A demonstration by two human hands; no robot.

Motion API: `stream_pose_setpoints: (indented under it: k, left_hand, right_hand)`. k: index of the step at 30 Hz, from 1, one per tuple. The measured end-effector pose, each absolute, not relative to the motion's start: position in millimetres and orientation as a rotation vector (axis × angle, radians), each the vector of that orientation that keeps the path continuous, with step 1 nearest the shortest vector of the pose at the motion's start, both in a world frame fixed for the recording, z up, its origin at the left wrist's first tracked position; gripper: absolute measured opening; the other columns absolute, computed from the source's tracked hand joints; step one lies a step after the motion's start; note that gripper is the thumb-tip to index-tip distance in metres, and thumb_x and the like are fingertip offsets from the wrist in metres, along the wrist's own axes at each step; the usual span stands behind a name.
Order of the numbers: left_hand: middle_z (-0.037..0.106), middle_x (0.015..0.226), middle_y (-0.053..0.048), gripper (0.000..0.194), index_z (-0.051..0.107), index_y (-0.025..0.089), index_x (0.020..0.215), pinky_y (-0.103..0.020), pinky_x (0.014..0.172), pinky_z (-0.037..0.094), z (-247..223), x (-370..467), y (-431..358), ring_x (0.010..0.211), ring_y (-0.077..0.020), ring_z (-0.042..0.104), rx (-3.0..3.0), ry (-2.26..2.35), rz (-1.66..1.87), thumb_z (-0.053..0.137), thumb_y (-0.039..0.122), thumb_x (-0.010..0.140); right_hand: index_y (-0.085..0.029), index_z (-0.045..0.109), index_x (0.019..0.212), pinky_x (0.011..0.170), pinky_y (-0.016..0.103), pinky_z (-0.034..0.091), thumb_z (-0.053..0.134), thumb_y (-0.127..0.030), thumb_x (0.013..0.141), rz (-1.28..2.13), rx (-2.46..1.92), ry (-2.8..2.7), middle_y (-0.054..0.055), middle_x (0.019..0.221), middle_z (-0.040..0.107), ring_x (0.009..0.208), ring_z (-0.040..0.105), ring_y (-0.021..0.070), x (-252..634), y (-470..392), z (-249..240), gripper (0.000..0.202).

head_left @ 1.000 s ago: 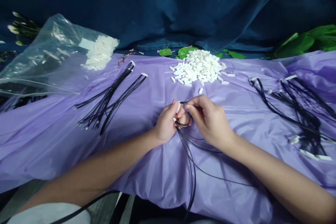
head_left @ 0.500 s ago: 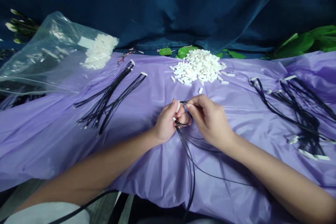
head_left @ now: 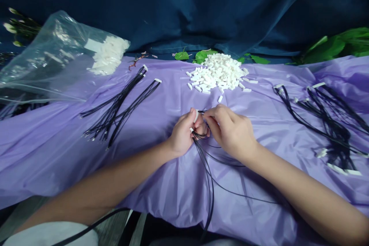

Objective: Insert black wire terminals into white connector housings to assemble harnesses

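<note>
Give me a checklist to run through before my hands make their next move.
1. Left hand grips the white connector: ok.
2. Right hand has its fingertips on the black wires at that connector: ok.
3. Wire ends fully seated in the connector: cannot tell, too small to see.
4. Loose wires below the hands gathered together: not ok, they spread apart.
5. Pile of white pieces in view, uncovered by the hands: ok.
6. Plastic bag apart from both hands: ok.

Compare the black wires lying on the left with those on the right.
The left wires spread into loose near ends; the right wires are more tangled. The left wires show white connectors only at far ends; the right wires show some near too. Both are black.
</note>
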State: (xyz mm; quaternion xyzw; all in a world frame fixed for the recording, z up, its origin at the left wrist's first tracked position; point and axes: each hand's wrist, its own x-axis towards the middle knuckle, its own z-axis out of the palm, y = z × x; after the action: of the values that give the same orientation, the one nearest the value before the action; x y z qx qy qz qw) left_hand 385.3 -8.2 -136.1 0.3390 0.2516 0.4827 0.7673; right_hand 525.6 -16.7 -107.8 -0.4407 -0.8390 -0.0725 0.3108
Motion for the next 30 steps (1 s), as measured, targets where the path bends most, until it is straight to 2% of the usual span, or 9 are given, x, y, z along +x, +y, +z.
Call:
stream_pose_setpoints:
  k: [15,30]
  left_hand:
    - [0.039,0.046,0.002,0.045,0.041,0.017,0.059,-0.025,0.059,0.039,-140.8,384.7,-7.7,0.048,-0.0100,0.042,0.789,0.544,1.015,0.041,0.049,0.090]
    - [0.038,0.043,0.002,0.048,0.033,0.019,0.055,-0.027,0.056,0.038,-141.4,385.2,-7.0,0.046,-0.0115,0.043,0.809,0.542,0.952,0.041,0.052,0.089]
  right_hand:
    - [-0.017,0.055,0.088,0.052,0.025,0.031,0.049,-0.016,0.091,-0.371,-1.104,-2.241,-0.001,0.072,0.059,0.059,0.055,0.0106,528.4,-14.5,-109.5,0.007]
    - [-0.015,0.058,0.087,0.053,0.026,0.033,0.049,-0.013,0.090,-0.478,-0.929,-2.283,-0.002,0.069,0.058,0.056,0.051,0.0106,532.3,-9.3,-113.7,0.010]
